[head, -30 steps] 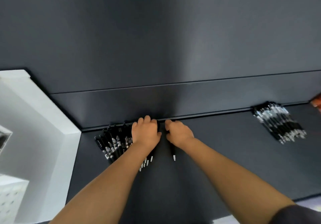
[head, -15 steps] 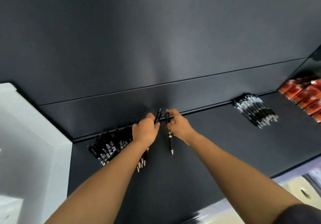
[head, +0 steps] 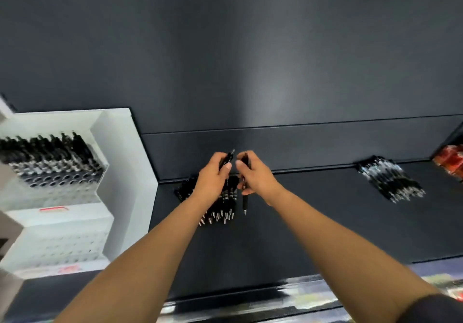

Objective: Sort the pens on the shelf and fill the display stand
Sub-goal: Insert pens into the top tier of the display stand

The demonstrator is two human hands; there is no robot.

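1. A dark matte back panel point(head: 225, 46) fills most of your view and rises behind the shelf.
2. The dark shelf point(head: 325, 222) runs below it, with its front edge near the bottom of the view.
3. On your left, the white display stand point(head: 120, 162) sits at the shelf's end. Its upper tier holds a blurred row of black stand pens point(head: 50, 157).
4. A left pile point(head: 223, 204) of black pens lies at the back of the shelf, tips toward you, partly under your left hand.
5. A right pile point(head: 390, 179) lies well apart, also near the back. Red packets point(head: 451, 162) show at the far right edge.
6. Your left hand point(head: 213, 177) hovers over the left pile with its fingers curled round a raised pen point(head: 229, 158), whose end pokes up past the thumb.
7. Your right hand point(head: 258, 174), just beside the left, grips a hanging pen point(head: 245, 202) that points tip down. You cannot tell whether the tip touches the shelf.
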